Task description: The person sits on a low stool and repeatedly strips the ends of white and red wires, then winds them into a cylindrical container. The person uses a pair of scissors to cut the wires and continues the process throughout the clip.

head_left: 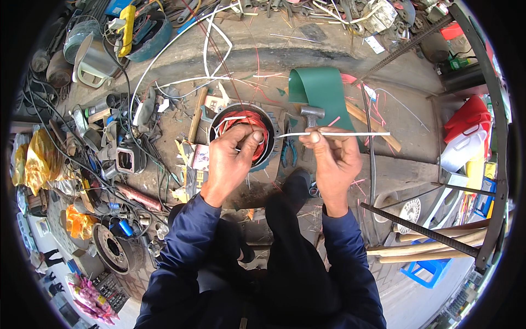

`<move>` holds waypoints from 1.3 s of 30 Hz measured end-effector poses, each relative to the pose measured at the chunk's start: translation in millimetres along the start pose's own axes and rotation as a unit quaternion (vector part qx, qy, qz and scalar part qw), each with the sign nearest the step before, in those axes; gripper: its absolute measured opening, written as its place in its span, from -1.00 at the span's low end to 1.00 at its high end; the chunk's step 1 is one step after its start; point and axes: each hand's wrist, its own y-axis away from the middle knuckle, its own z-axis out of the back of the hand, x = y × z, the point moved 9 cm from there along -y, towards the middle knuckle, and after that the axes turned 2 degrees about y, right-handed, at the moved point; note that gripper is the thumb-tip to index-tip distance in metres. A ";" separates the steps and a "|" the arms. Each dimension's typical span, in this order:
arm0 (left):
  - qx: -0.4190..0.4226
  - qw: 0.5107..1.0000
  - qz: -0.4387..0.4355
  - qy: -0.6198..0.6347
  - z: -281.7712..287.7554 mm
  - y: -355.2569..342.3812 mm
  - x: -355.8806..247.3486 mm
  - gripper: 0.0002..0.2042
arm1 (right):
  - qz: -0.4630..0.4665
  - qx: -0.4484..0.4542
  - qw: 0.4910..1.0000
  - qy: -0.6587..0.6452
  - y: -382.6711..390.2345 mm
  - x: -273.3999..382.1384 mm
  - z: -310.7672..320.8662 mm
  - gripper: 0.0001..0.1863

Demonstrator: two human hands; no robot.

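Over a round motor stator [270,117] with red wire coils inside, my left hand [233,156] pinches thumb and forefinger together on what looks like a thin red wire. Long dark-red wires [223,57] run from the coils up past the far edge. My right hand [338,159] holds a thin white sleeve [364,134] level between thumb and fingers, one end pointing toward my left hand. Beyond the right hand lie a hammer [312,112] and a curled green sheet [329,93]. Blue-handled pliers [289,152] rest between the hands, below the sleeve.
A wooden stick [197,116] lies left of the stator. Cables, metal parts and a wheel rim [111,248] crowd the left. A metal frame with a ribbed bar [422,230] stands at the right, near a blue stool [427,270]. White tubing [159,60] loops across the far side.
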 end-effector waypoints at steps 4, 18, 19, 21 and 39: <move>0.009 1.000 0.016 -0.011 -0.2 -1.0 4.7 -0.82 | 0.033 0.023 0.998 0.047 13.3 -9.8 -8.3 -0.85; 0.004 0.999 -0.051 -0.003 -2.2 2.7 1.5 -0.85 | 0.050 0.027 0.994 0.094 33.0 -36.5 -11.4 -0.83; 0.009 0.998 -0.055 -0.008 -5.1 4.4 4.0 -0.85 | 0.049 0.018 0.994 0.096 34.0 -36.5 -8.0 -0.83; 0.006 0.996 -0.089 -0.005 -5.8 7.2 4.8 -0.85 | 0.031 -0.003 0.994 0.100 34.1 -38.9 -3.2 -0.83; -0.015 0.982 -0.188 -0.016 -22.9 19.1 -5.8 -0.81 | 0.060 0.017 0.972 0.226 28.7 1.8 -24.6 -0.61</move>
